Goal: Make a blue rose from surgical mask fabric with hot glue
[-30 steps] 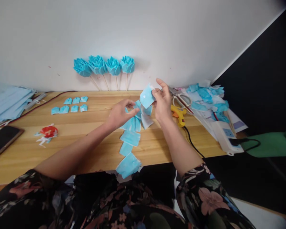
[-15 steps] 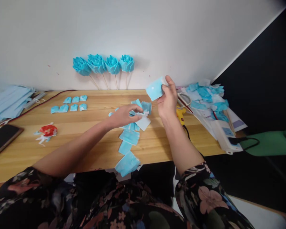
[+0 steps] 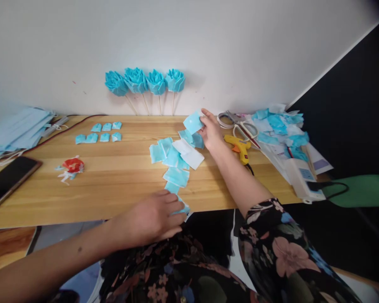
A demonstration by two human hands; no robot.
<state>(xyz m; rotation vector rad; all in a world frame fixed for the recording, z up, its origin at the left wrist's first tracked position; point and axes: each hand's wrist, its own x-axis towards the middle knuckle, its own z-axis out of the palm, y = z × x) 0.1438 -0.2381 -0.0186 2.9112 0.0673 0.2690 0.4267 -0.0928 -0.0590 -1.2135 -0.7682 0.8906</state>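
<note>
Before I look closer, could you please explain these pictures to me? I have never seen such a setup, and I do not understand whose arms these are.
There is no machine here: these are a person's own bare hands. The camera is worn on the head and looks forward and down, so the arms come in from below.

The right hand holds a blue piece up between thumb and fingers. The left hand is at the table's near edge, partly hiding another piece; I cannot tell whether it grips it.

On the table lie more loose pieces. To the left is a phone; to the right, a yellow glue gun and scraps. Four blue flowers on sticks are at the back, by the wall.
</note>
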